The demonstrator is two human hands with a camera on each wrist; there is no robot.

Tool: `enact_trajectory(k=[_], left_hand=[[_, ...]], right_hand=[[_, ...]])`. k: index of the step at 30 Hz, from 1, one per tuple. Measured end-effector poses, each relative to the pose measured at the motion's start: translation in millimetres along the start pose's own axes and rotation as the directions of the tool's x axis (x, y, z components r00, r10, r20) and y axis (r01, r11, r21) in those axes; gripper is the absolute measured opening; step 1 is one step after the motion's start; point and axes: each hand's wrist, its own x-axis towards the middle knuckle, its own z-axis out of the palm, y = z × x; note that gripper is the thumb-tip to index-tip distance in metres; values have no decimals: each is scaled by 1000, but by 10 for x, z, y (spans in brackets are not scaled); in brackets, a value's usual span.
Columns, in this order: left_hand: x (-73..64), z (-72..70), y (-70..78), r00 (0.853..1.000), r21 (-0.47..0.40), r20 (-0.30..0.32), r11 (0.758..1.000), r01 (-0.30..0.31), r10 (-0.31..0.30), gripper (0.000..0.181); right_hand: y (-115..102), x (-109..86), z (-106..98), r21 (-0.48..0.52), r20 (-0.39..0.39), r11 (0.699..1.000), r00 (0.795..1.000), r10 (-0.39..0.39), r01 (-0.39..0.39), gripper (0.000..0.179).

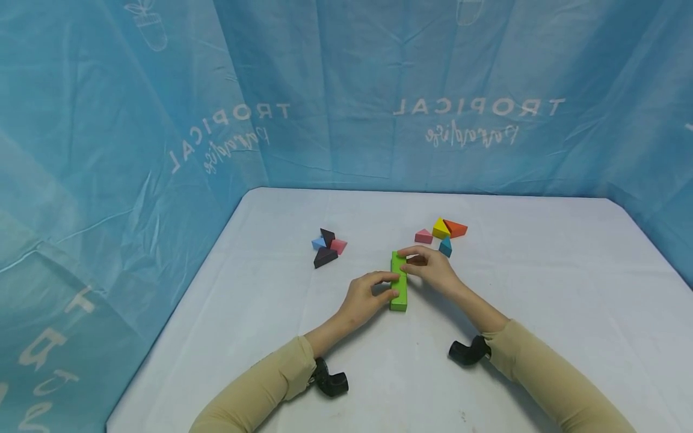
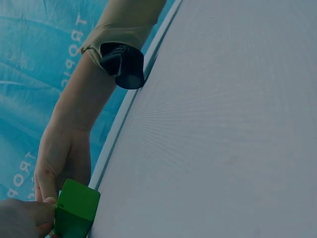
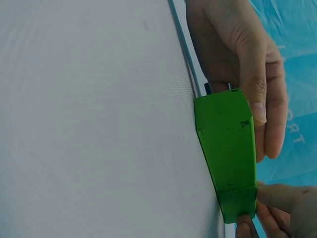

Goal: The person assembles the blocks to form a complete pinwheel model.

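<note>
Two green rectangular blocks lie end to end in one line on the white table, a near block (image 1: 399, 300) and a far block (image 1: 396, 261). My left hand (image 1: 369, 293) grips the near one from the left, its thumb and index fingertip on the block. From the right, my right hand (image 1: 431, 268) pinches the far one between thumb and fingers. The seam between the blocks shows in the right wrist view, where the right hand (image 3: 302, 210) is at the far end and the left hand (image 3: 245, 64) at the near end. Part of the far block's side is hidden by fingers.
Left of the far block lies a cluster of small pieces: two black blocks (image 1: 326, 257), a light blue one (image 1: 318, 243) and a red one (image 1: 338, 246). Beyond the right hand are pink (image 1: 424, 236), yellow (image 1: 441, 229), orange (image 1: 456, 228) and teal (image 1: 446, 247) blocks.
</note>
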Motion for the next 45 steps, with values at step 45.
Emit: enact_trajectory(k=[45], left_hand=[[138, -4, -33, 993, 9, 32, 994, 110, -110, 43]], right_hand=[[427, -30, -546, -200, -396, 971, 917, 39, -128, 39]])
